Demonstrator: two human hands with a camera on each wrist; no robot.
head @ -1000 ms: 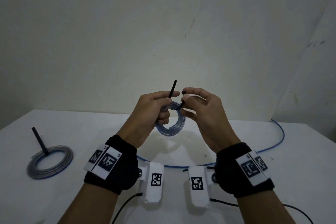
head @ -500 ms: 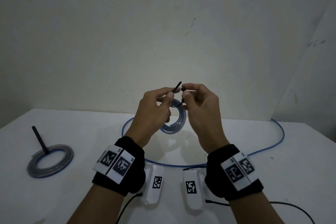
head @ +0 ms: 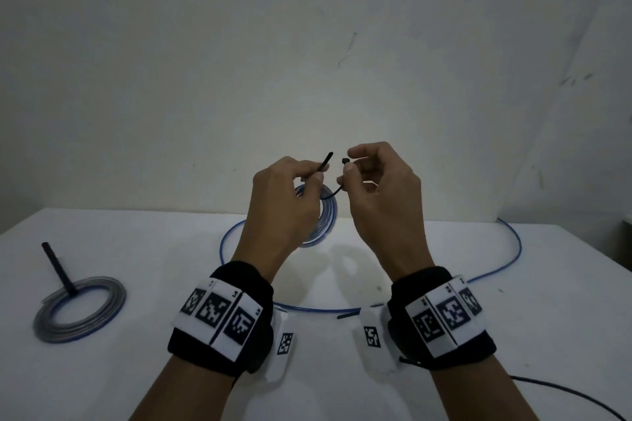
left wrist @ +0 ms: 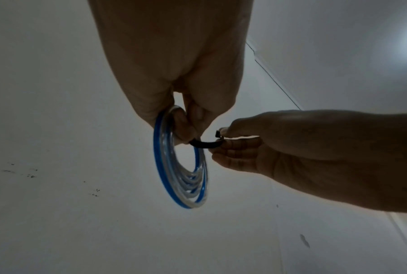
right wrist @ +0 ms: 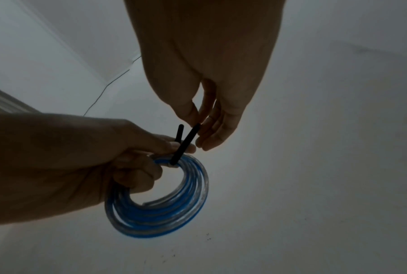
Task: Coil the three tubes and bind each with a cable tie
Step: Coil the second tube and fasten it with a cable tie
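My left hand holds a small coiled tube, clear with blue stripes, up in the air above the table. A black cable tie passes through the coil. The left thumb and forefinger pinch its tail, whose tip points up and to the right. My right hand pinches the tie's head end, a short gap from the tail tip. The left wrist view shows the coil edge-on, with the tie bridging to the right hand. In the right wrist view, both tie ends rise from the coil.
A second coil, bound by a black tie that sticks up, lies on the white table at the left. An uncoiled blue tube curves across the table behind and below my hands. A black cable trails at the lower right.
The tie's tail has tipped from upright to slanting right. My hands have drawn slightly apart, so a gap has opened between the tail tip and the head end.
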